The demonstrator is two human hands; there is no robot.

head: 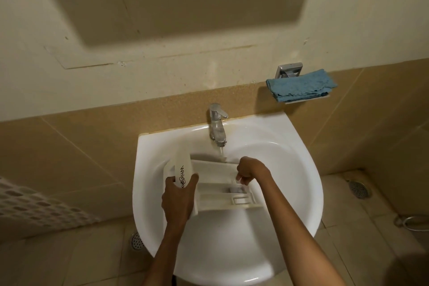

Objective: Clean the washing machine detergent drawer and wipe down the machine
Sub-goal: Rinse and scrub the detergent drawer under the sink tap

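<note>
— So, which step is this?

— Rinsing, I'd say. The detergent drawer (pixel 212 173) is held between the hands, over the basin of the sink (pixel 308 193), and its far edge sits under the water (pixel 221 152) running from the tap (pixel 217 123) just beyond the right hand.

— How are the hands set?

— The left hand (pixel 177 197) wraps the drawer's front panel, thumb on one side and fingers on the other. The right hand (pixel 251 170) is curled at the drawer's opposite end, knuckles up, fingertips down at a compartment. Whether it grips the wall there or rubs with something small, I cannot tell.

— And next?

— Probably working each compartment under the stream, tilting the drawer so it drains. Wet plastic may slip, so the left hand's hold matters. A blue cloth (pixel 301 87) lies on a wall holder beyond the right hand, handy for the wiping later. The machine is out of view.
</note>
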